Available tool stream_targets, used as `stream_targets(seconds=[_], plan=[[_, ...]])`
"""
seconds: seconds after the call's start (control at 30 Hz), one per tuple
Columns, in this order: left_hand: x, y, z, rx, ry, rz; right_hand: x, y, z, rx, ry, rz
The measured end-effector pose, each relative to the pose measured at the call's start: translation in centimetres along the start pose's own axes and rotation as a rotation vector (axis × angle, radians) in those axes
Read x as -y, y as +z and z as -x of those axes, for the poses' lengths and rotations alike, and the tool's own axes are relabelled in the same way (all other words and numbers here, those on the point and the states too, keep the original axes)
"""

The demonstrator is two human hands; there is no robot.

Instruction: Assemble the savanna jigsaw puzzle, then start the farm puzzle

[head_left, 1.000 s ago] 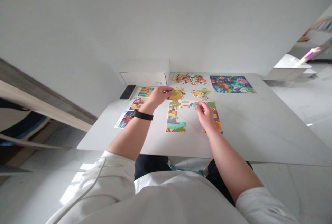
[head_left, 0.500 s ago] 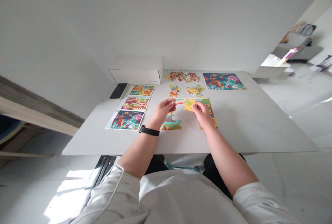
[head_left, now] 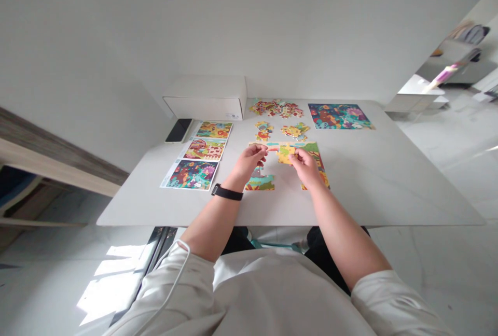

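My right hand (head_left: 305, 166) is closed on a yellow puzzle piece (head_left: 286, 153), pinched between thumb and fingers above the partly assembled puzzle (head_left: 260, 182). Bare table shows in the puzzle's lower middle, with joined pieces along its left, top and right sides. Over the puzzle's left side is my left hand (head_left: 251, 162), its fingers curled in towards the thumb. What lies between those fingertips, if anything, is too small to make out. Just beyond the puzzle lie a small group of loose pieces (head_left: 263, 131) and a yellowish group (head_left: 294, 131).
A heap of reddish pieces (head_left: 276, 108) lies near the wall. An assembled dark blue puzzle (head_left: 340, 116) is at the back right. On the left are three picture cards (head_left: 193, 175), a phone (head_left: 179, 130) and a white box (head_left: 202, 107).
My left hand's fingers have shifted slightly away from the yellow piece. The right hand still holds that piece, now tilted a little differently. The whole view has shifted slightly.
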State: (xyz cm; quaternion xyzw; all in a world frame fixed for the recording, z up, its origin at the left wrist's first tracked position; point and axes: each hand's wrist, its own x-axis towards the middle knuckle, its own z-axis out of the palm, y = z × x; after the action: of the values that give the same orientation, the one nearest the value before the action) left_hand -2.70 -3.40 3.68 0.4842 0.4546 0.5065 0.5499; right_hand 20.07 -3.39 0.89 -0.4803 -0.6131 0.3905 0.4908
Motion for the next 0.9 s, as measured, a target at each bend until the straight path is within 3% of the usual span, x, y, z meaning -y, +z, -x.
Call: stream_targets(seconds=[0.3,0.43,0.53,0.67,0.9], plan=[[-0.1,0.8,0.5,0.114,-0.018,-0.069,0.7,0.0,0.4,0.046,-0.044,0.087],[0.1,0.9,0.4,0.113,-0.024,-0.06,0.5,0.1,0.4,0.089,-0.038,0.103],[0.2,0.9,0.3,0.089,-0.019,-0.051,0.1,0.3,0.2,0.048,-0.056,0.1],[0.0,0.7,0.4,0.05,-0.005,-0.045,0.6,0.1,0.4,-0.036,-0.187,0.167],[0.0,0.4,0.4,0.067,0.004,-0.059,1.8,-0.5,1.0,0.107,-0.476,0.374]])
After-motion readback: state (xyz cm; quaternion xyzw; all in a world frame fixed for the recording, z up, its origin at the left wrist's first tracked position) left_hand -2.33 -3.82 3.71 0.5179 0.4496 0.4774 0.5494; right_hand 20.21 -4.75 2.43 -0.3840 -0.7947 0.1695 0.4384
